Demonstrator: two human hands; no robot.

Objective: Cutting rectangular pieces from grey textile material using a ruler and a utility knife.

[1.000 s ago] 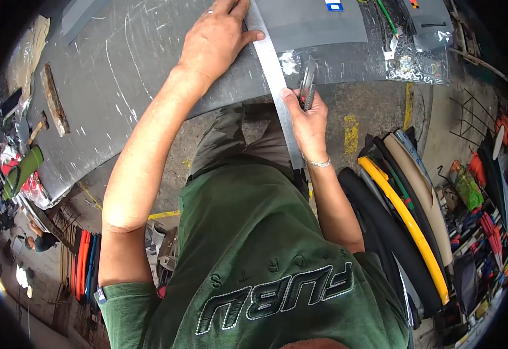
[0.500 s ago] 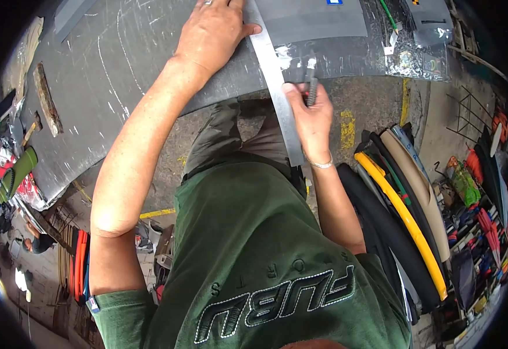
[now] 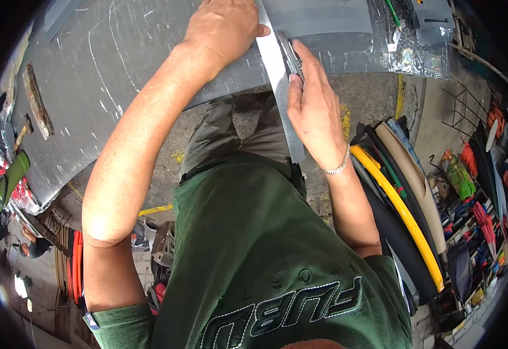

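A long metal ruler lies over the dark grey sheet on the work surface, its near end jutting past the sheet's edge toward my body. My left hand presses down at the top of the view, thumb spread onto the ruler; its fingertips are cut off by the frame. Along the ruler's right side, my right hand grips a slim grey metal utility knife between thumb and fingers. The knife points away from me, close to the ruler's edge. Whether its tip touches the sheet I cannot tell.
A smooth grey piece and a green pencil lie at the far right. On the left are a wooden strip and a hammer. Rolls of material, including a yellow one, stand right of me. Another person is far left.
My right hand has moved up and turned, with the knife now lying along the ruler. My left hand and the ruler's upper part appear slightly further right.
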